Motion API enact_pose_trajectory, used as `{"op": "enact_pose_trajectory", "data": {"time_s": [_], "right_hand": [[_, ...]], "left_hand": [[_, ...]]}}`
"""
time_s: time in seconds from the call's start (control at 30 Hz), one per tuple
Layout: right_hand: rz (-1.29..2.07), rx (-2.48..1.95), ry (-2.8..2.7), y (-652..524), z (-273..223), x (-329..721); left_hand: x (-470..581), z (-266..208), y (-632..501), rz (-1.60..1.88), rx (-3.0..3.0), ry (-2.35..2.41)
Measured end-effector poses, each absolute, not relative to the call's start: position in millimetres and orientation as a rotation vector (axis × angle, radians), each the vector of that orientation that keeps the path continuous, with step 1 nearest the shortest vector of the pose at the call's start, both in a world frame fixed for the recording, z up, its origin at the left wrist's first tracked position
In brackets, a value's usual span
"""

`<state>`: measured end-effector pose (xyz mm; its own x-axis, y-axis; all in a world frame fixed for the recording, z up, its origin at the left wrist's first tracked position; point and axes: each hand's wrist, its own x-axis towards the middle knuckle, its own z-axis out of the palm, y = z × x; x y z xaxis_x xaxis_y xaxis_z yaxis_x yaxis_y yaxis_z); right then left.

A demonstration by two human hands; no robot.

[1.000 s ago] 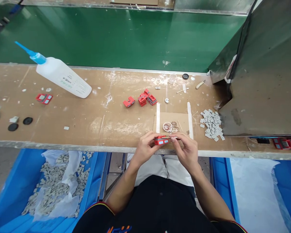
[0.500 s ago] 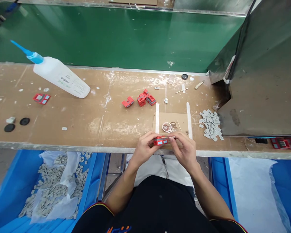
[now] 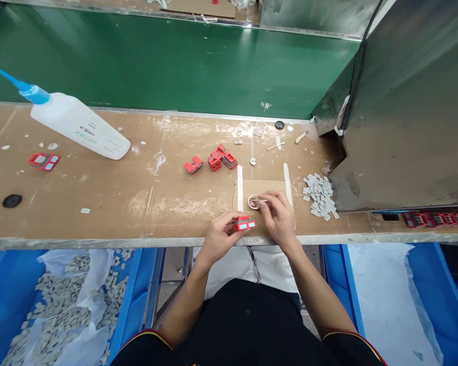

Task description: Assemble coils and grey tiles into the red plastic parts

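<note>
My left hand [image 3: 220, 235] is closed around a red toy vehicle body [image 3: 245, 223] with grey trim and pale windows, near the table's front edge. In my right hand [image 3: 279, 218] a thin stick [image 3: 258, 200] is pinched between thumb and fingers. Its tip is at a small round clear cup [image 3: 253, 202], which my fingers partly cover; I cannot tell whether the tip touches the contents. Beneath the cup lies a cardboard piece [image 3: 265, 186] between two white tape strips. Several red toy parts [image 3: 215, 160] are grouped just beyond my left hand.
A white bottle with a blue nozzle [image 3: 80, 124] lies at the left. Small grey pieces [image 3: 320, 195] are heaped at the right, beside a large metal housing [image 3: 397, 127]. A green surface [image 3: 156, 66] runs behind the table. Blue bins [image 3: 137, 284] stand below its front edge.
My right hand has moved away from the red toy vehicle body, taking the stick forward to the cup. My left hand still holds the body. The whole view has shifted slightly.
</note>
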<state>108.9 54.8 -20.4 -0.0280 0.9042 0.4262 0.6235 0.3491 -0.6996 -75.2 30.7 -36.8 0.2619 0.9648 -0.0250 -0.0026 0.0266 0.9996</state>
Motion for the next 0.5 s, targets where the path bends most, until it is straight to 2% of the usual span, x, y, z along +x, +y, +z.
{"op": "enact_pose_trajectory", "data": {"time_s": [0.2,0.33,0.5], "right_hand": [[0.078,-1.601,-1.756,54,-26,179],[0.023,-1.781,-1.989,57,-28,229],[-0.083,-1.855,-2.172,62,-32,235]], "left_hand": [[-77,-40,30,0.965,1.261,1.01],[-77,-40,30,0.94,1.19,0.98],[-78,-42,28,0.964,1.168,0.952]]}}
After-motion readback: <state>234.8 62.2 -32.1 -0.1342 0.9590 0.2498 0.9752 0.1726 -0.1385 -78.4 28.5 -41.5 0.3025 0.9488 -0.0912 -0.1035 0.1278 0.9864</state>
